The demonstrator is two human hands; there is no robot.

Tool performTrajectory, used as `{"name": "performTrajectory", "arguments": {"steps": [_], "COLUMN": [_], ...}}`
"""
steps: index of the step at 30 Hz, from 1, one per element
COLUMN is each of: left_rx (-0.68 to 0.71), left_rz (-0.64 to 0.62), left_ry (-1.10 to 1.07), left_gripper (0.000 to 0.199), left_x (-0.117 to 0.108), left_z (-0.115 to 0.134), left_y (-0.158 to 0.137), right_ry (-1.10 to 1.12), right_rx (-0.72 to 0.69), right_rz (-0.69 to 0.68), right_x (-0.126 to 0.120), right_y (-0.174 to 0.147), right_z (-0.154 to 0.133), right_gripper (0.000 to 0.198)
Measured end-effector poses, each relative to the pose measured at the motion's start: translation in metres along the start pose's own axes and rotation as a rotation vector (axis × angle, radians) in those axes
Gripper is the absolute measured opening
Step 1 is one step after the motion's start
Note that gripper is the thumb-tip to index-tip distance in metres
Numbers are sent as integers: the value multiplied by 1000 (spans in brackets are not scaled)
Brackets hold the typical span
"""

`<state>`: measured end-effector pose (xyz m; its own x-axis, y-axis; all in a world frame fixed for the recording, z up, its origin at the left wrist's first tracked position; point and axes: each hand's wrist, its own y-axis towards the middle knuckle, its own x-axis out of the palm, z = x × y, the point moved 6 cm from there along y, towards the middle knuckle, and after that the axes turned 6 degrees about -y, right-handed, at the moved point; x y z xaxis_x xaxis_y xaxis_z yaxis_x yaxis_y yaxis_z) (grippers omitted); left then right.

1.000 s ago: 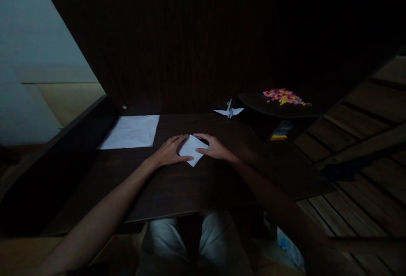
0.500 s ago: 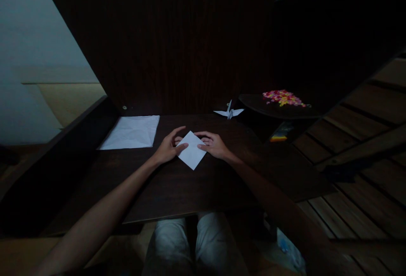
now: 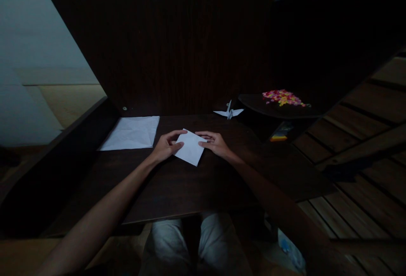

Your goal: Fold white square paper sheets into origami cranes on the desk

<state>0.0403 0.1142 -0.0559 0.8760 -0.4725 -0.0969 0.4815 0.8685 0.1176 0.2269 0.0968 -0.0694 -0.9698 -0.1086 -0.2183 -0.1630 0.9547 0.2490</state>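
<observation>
A small white folded paper square (image 3: 190,149) is held between both hands just over the dark desk (image 3: 177,191). My left hand (image 3: 167,145) grips its left side, thumb on top and the other fingers behind or along the upper edge. At the right side, my right hand (image 3: 215,144) pinches it with the thumb on top and fingers behind. The paper is slightly turned, one corner pointing down toward me. Beyond the right hand stands a white origami crane (image 3: 229,111) with spread wings, near the desk's back panel.
A stack of white paper sheets (image 3: 130,133) lies at the desk's left. On a low curved shelf (image 3: 253,102) at right sits a pile of small pink, red and yellow pieces (image 3: 283,97). A yellow item (image 3: 278,138) shows underneath. A raised side board (image 3: 60,153) borders the left.
The folded paper has rotated a little, its lower corner swinging right. My left hand has shifted slightly left, and its index finger now lies against the paper's upper edge.
</observation>
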Motion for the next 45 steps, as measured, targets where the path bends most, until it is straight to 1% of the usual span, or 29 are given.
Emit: {"name": "performTrajectory", "arguments": {"steps": [4, 8, 13, 15, 19, 22, 25, 27, 34, 37, 40, 42, 45], "left_rx": [48, 72, 166, 151, 44, 3, 1, -2, 29, 0, -22, -19, 27], "left_rz": [0, -11, 14, 15, 23, 43, 26, -1, -103, -134, -159, -176, -175], "left_ry": [-41, -56, -82, -109, -129, -121, -122, -112, -81, -70, -65, -67, -88], "left_gripper": [69, 81, 85, 85, 80, 74, 69, 66, 59, 56, 54, 54, 56], "left_x": [0, 2, 0, -1, 0, -1, 0, 1, 10, 13, 18, 21, 24], "left_z": [4, 4, 5, 5, 2, 0, -2, -4, -1, -2, -3, -2, 2], "left_y": [1, 2, 4, 5, 3, 3, 3, 4, 1, 0, -2, -3, -4], "right_ry": [93, 145, 218, 244, 277, 255, 203, 169, 130, 123, 85, 70, 76], "right_rx": [35, 20, 23, 16, 12, 22, 44, 56, 67, 26, -20, -22, 13], "right_rz": [36, 104, 92, 94, 98, 68, 25, 5, -53, -45, -15, -2, 16], "right_x": [-4, -9, -8, -8, -8, -6, -2, 0, 9, 10, 10, 10, 10], "right_y": [1, 0, 0, 0, 0, 0, 0, 0, -3, -4, -4, -4, -4], "right_z": [2, -2, -6, -6, -6, -4, -3, -2, 0, -2, -6, -7, -7], "right_gripper": [43, 35, 35, 38, 47, 45, 39, 40, 57, 57, 49, 46, 47]}}
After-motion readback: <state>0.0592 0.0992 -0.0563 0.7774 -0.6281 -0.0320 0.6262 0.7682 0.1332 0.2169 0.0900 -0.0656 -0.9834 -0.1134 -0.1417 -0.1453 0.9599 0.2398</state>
